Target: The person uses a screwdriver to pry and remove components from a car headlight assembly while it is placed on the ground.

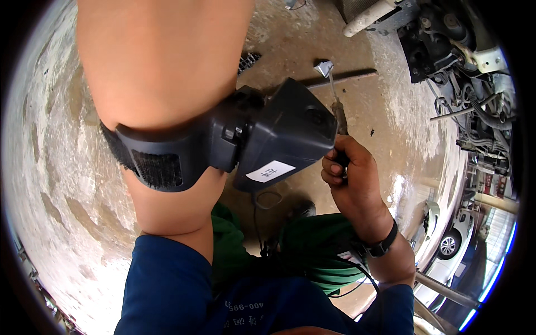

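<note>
My left forearm [167,61] rises close to the camera, and its hand lies beyond the top edge. Strapped round that arm is a black box-shaped device [290,134] on a wide band, with a white label. To its right my right hand [357,173] is closed round the dark handle of a slim tool [340,114]. A thin metal shaft runs up from the handle. At the shaft's far end shows a small silver piece [324,68]; I cannot tell whether it is joined to the tool. A dark band [384,244] circles my right wrist.
On the stained concrete floor [402,106] lies a long thin rod [352,77], with a dark mesh piece [248,62] farther left. Exposed vehicle parts and hoses [474,95] stand at the upper right. A white car [455,245] is parked at the lower right. Thin cables [257,218] hang near my knees.
</note>
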{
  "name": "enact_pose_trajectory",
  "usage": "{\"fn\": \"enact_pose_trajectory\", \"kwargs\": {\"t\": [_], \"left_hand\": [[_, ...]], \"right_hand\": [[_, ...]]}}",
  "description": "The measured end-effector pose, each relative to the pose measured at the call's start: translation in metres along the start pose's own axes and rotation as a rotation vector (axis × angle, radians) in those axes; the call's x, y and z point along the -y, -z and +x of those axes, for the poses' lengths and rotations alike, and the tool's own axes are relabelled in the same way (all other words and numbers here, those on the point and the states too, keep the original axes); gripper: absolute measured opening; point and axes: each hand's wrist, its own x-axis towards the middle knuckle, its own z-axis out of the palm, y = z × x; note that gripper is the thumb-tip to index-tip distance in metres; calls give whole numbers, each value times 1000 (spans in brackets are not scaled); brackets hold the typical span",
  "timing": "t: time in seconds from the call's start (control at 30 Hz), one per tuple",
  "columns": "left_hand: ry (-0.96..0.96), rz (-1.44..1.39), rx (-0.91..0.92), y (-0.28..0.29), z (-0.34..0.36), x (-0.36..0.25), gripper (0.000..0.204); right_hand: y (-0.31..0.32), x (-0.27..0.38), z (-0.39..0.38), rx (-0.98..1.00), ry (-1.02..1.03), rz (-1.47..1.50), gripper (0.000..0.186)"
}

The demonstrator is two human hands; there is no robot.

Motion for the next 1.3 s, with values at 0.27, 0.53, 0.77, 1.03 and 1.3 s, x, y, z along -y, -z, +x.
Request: {"fn": "enact_pose_trajectory", "kwargs": {"t": [0.27, 0.53, 0.77, 1.03, 1.3], "left_hand": [[20, -53, 151, -32, 42, -12, 24], [115, -29, 197, -82, 114, -17, 26], [145, -37, 170, -105, 124, 8, 28], [117, -67, 132, -118, 121, 36, 22], [75, -84, 14, -128, 122, 46, 23]], "right_hand": [[-4, 5, -1, -40, 6, -40, 14], [-4, 27, -8, -13, 89, -22, 22], [2, 35, -6, -3, 104, 35, 21], [11, 42, 0, 38, 107, 36, 21], [9, 45, 0, 67, 94, 30, 21]]}}
